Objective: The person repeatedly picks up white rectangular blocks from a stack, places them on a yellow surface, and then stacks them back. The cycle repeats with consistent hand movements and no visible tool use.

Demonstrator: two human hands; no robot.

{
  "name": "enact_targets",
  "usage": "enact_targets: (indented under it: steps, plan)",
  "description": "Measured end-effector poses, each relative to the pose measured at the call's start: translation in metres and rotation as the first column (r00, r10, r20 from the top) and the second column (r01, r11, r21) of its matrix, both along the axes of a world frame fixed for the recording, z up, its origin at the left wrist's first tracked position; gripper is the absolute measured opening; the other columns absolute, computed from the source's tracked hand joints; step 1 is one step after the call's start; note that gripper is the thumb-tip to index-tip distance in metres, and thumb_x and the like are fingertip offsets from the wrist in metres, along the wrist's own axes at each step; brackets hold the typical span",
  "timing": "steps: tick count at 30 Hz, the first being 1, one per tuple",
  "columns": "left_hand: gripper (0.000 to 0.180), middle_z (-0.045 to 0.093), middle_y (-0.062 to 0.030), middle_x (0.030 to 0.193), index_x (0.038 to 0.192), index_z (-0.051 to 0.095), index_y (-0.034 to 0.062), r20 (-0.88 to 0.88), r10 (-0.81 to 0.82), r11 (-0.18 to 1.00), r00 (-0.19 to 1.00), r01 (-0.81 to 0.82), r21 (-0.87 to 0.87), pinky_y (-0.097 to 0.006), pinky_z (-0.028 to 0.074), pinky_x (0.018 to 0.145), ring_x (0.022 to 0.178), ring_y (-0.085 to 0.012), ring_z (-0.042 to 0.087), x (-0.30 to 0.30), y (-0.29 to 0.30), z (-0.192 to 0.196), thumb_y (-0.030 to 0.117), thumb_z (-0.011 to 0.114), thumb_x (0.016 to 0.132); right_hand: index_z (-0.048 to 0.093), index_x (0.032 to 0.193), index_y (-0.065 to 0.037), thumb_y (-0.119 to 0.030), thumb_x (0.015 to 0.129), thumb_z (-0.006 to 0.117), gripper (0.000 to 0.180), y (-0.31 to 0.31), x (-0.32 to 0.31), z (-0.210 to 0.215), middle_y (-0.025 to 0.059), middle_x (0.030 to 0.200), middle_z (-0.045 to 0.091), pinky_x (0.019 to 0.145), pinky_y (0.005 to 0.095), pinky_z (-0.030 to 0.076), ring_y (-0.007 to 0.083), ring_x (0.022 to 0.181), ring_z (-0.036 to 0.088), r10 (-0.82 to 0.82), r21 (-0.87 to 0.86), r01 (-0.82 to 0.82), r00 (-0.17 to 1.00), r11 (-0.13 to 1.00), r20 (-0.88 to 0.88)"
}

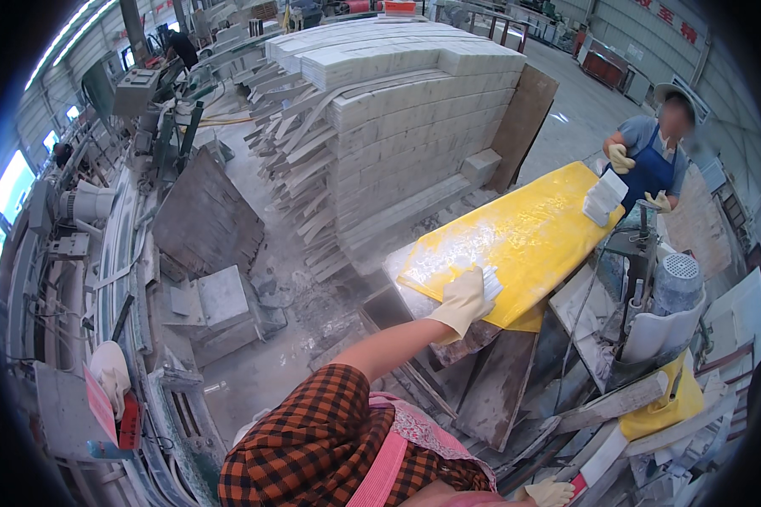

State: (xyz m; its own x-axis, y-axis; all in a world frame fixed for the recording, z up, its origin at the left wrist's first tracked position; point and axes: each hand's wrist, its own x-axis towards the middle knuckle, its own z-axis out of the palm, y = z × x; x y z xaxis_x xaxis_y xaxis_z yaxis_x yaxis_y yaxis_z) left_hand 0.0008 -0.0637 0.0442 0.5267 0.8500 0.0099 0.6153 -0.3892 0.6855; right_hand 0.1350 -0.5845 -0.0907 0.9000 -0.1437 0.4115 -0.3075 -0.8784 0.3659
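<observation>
My left hand (463, 302), in a cream rubber glove, reaches over the near end of a table covered with a wet yellow sheet (533, 228). Its fingers are closed around a small bunch of thin white stone strips (491, 284), which rests on the sheet's near edge. The far ends of the strips show past the fingers. At the lower edge, my right hand (550, 493), also gloved, is only partly visible beside a white bar with a red end (602, 456). Whether it grips anything is unclear. A stack of white stone tiles (604, 199) lies on the sheet's far end.
Across the table stands a co-worker in a blue apron (658, 173) and gloves. A large block of stacked white stone (423, 118) rises beyond the table, long strips jutting from its left side. Machinery with a grey motor (681, 277) stands right; a conveyor (114, 296) runs along the left.
</observation>
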Motion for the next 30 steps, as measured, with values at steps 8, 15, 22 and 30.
enact_targets:
  steps: [8,15,22,30]
  plan:
    - [0.052,0.068,-0.0256,0.109,0.116,0.060,-0.0010,-0.029,-0.013,0.999,1.000,0.012,-0.045,-0.049,0.054,0.086,0.101,-0.0429,0.067,0.000,0.000,0.005,0.028,0.077,0.076,0.056,0.132,0.007,-0.052,0.099,0.044,0.069,-0.004,0.001,-0.003,0.0252,0.129,0.059,0.107,0.0517,0.038,0.0395,0.122,0.056,-0.016,0.020,0.016,1.000,1.000,-0.012]
    - [0.067,0.068,-0.0228,0.111,0.126,0.053,-0.0016,-0.068,-0.020,1.000,0.997,0.019,-0.013,-0.047,0.056,0.086,0.104,-0.0380,0.069,0.001,0.002,-0.001,0.033,0.079,0.074,0.054,0.134,0.008,-0.052,0.098,0.044,0.070,-0.008,-0.001,-0.006,0.0268,0.132,0.057,0.109,0.0526,0.037,0.0407,0.125,0.054,-0.022,0.033,0.023,1.000,0.999,-0.019]
    - [0.067,0.068,-0.0223,0.111,0.125,0.054,-0.0017,-0.071,-0.032,0.999,0.997,0.033,0.014,-0.048,0.056,0.085,0.103,-0.0381,0.069,0.003,0.003,-0.007,0.035,0.079,0.075,0.052,0.135,0.009,-0.052,0.098,0.044,0.072,-0.011,-0.004,-0.011,0.0283,0.134,0.055,0.111,0.0534,0.035,0.0420,0.128,0.052,-0.040,0.046,0.042,0.999,0.998,-0.026]
    - [0.058,0.067,-0.0249,0.111,0.120,0.057,-0.0006,0.005,-0.009,1.000,1.000,0.009,-0.016,-0.049,0.053,0.087,0.103,-0.0420,0.067,0.001,0.000,-0.001,0.031,0.079,0.077,0.050,0.137,0.010,-0.052,0.098,0.044,0.074,-0.016,-0.008,-0.015,0.0300,0.137,0.053,0.113,0.0544,0.033,0.0434,0.131,0.050,-0.042,0.065,0.044,0.999,0.997,-0.031]
